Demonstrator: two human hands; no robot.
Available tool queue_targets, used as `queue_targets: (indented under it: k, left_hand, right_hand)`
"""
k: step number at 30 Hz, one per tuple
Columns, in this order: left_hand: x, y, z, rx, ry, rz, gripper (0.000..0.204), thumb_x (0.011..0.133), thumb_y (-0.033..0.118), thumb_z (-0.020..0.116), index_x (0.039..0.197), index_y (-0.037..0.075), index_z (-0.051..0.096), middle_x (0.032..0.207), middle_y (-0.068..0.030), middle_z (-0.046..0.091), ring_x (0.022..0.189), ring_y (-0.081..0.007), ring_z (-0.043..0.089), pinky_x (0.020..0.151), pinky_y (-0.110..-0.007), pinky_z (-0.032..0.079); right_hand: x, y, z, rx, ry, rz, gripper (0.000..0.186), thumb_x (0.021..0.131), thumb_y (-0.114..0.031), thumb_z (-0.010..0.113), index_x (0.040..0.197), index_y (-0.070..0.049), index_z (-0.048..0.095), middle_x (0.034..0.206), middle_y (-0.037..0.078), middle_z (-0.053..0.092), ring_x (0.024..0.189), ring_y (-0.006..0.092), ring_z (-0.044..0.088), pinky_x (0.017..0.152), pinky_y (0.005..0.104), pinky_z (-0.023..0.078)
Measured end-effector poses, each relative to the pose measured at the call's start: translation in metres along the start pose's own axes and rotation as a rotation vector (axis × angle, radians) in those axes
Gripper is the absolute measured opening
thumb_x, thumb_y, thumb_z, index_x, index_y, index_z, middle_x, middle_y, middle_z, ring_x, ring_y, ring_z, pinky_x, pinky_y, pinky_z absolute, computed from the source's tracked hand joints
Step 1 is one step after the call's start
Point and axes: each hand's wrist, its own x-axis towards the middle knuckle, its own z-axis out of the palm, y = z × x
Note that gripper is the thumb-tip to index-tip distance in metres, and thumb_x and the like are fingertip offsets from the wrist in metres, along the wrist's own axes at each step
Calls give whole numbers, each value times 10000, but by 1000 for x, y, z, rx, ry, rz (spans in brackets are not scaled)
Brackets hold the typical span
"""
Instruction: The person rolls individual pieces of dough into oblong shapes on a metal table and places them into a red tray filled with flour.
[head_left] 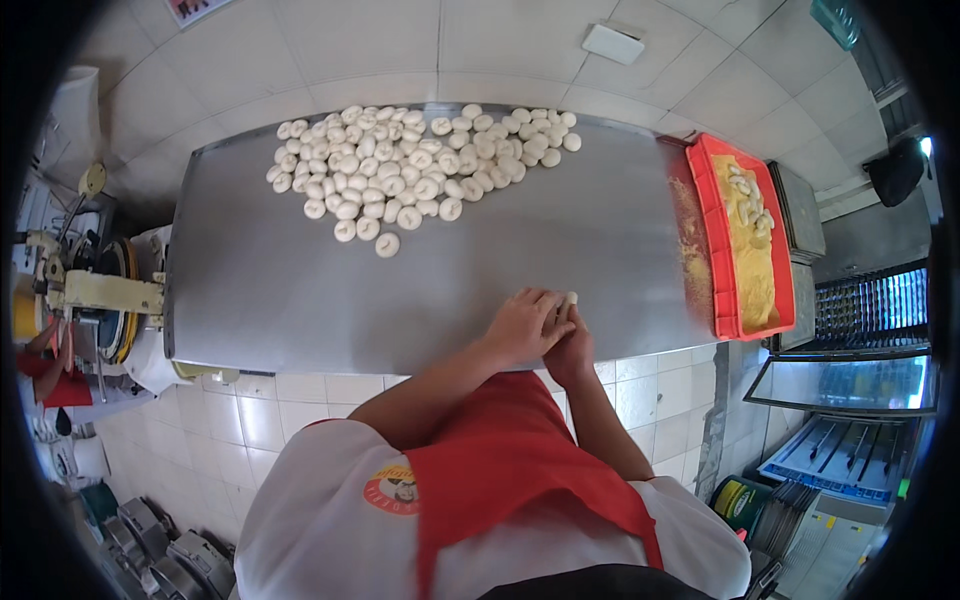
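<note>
My left hand (522, 322) and my right hand (572, 350) meet over the near edge of the metal table (430, 290). Between their closed fingers a small pale dough ball (571, 298) peeks out; most of it is hidden. Farther off, a large group of round white dough balls (395, 170) lies spread along the table's far side, many with a dimple or fold on top. One dough ball (387, 245) sits closest to me at the front of the group.
At the table's right end stands a red plastic crate (715, 240) with yellow crumbs (748, 270) and several dough pieces (748, 200) inside. Crumbs are scattered beside it. A cream-coloured machine (110, 290) adjoins the left end. A tiled wall (370, 50) rises behind.
</note>
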Motion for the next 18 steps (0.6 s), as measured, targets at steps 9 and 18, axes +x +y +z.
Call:
queue_targets:
  k: [9,18]
  left_hand:
    - [-16,-140,-164,891,526,-67,476,833,273,861,1189,38,650,1284,-220,604,1216,-426,569,1011,-501,491]
    - [-30,-161,-176,-639,748,-457,337,1006,183,703,1277,9,606,1044,-88,671,862,-193,646,751,-314,554]
  right_hand:
    - [151,-225,-55,630,46,-637,625,1066,-455,572,1523,-38,489,1471,176,576,1337,309,590,1140,442,508]
    - [252,-86,172,-1114,107,-678,333,927,-300,766,1140,-63,669,1222,201,635,1089,398,669,956,520,548]
